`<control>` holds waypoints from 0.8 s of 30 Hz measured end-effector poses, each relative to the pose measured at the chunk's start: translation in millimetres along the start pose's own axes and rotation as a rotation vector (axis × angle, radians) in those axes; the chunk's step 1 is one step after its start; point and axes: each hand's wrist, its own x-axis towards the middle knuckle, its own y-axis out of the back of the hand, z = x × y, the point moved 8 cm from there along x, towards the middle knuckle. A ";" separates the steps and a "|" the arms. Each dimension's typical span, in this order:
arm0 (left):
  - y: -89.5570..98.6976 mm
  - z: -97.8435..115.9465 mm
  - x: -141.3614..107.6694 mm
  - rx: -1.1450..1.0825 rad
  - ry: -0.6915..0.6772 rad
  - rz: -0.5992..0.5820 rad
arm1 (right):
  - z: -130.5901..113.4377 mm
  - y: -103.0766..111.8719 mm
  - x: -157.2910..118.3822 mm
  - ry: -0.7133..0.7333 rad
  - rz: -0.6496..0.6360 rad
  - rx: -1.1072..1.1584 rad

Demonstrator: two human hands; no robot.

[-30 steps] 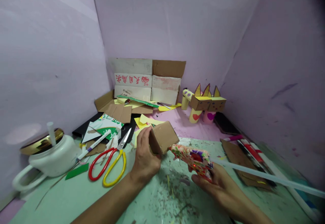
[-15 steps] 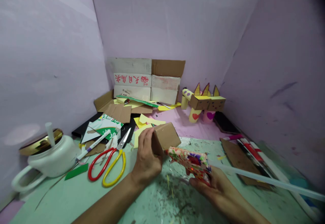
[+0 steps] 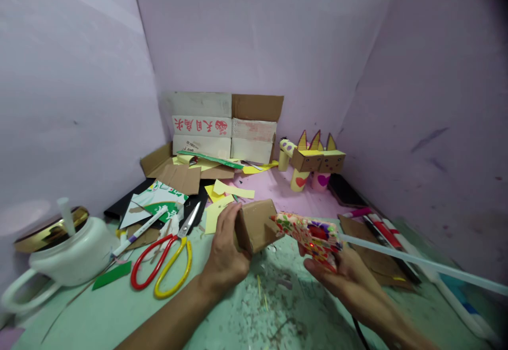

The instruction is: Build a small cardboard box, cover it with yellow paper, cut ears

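A small brown cardboard box [image 3: 260, 225] is tilted above the table, its left side gripped by my left hand [image 3: 227, 252]. My right hand [image 3: 337, 276] is wrapped round a glue gun [image 3: 311, 236] with a colourful floral pattern and a small red light. The gun's nozzle is at the box's right side, near its upper edge; whether it touches cannot be told. A long translucent glue stick [image 3: 420, 260] sticks out of the back of the gun.
Red and yellow scissors [image 3: 172, 268] and a white teapot [image 3: 75, 249] are at the left. Paper and cardboard scraps [image 3: 180, 178] lie behind. Cardboard figures [image 3: 317, 162] stand at the back right, with markers [image 3: 387, 231] and a cardboard piece [image 3: 369, 260] nearer.
The glue gun and my right hand have moved right, the nozzle shifting from the box's front edge to its right side. The whole view has shifted slightly.
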 end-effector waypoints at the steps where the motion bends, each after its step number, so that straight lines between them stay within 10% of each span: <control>1: 0.0 2.2 -0.3 -0.006 -0.019 -0.004 | -1.6 0.2 0.5 -0.006 -0.003 0.006; 11: -18.5 -27.1 -4.9 -0.472 0.403 -0.282 | 18.1 34.9 22.0 -0.150 0.137 0.303; 20: -29.8 8.3 -13.3 -0.434 0.270 -0.495 | 58.2 -0.3 89.5 -0.369 0.108 0.483; 24: -10.5 -7.1 -9.1 -0.182 0.122 -0.504 | 60.5 -14.2 109.0 -0.396 0.053 0.413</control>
